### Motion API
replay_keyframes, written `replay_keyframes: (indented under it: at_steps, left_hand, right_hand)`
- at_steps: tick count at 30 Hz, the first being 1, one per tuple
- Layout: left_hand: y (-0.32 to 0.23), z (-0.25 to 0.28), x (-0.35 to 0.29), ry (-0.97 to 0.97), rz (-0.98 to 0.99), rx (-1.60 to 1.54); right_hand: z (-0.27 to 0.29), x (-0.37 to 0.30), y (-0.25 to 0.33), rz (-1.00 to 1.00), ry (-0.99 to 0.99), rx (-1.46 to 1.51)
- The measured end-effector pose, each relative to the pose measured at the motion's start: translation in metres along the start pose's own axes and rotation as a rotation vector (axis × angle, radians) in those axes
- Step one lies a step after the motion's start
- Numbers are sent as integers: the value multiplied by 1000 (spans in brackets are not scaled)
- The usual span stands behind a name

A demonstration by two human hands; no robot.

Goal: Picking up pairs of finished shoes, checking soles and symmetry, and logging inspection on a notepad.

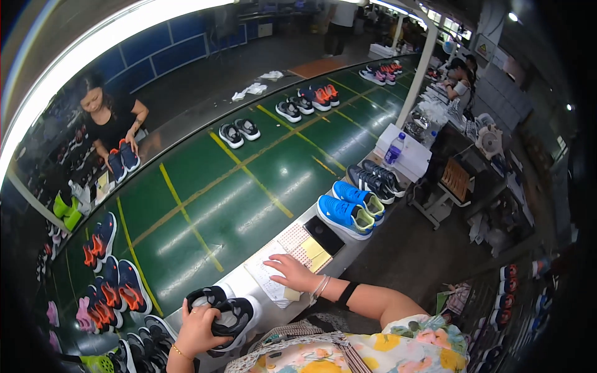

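Observation:
My left hand point(200, 329) grips a dark sneaker point(244, 318) with a grey lining and white sole, its fingers over the shoe's opening. The other shoe of the pair sits against it, partly hidden by my fingers. My right hand point(291, 273) rests with spread fingers on white paper sheets point(262, 268) on the metal ledge. Beside the papers lie a sheet of small red marks point(291, 237), a yellow pad point(315, 255) and a black phone point(323, 236).
Blue sneakers point(345, 214), black striped sneakers point(373, 181) and a purple-labelled bottle point(394, 149) stand along the ledge at right. A green conveyor belt point(205, 199) carries several pairs. More navy-orange shoes point(132, 287) crowd the left. Across the belt, a person point(112, 118) handles navy shoes point(123, 160).

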State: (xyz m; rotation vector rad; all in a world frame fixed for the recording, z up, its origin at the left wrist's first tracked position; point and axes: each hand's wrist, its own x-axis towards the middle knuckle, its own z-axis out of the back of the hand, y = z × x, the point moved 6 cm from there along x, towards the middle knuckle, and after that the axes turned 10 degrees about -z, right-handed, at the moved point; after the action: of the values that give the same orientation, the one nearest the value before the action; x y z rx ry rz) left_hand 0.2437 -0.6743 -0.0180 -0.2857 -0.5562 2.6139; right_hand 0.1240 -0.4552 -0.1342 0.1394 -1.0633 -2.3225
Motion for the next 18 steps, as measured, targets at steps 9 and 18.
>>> replay_keyframes:
  at_steps: [9, 18]
  left_hand:
    - [-99, -29, 77, 654, -986, -268]
    - [-203, -106, 82, 1252, -1336, -526]
  right_hand:
    - [62, -75, 130, -14, 297, 39]
    - [91, -219, 132, -384, 319, 349]
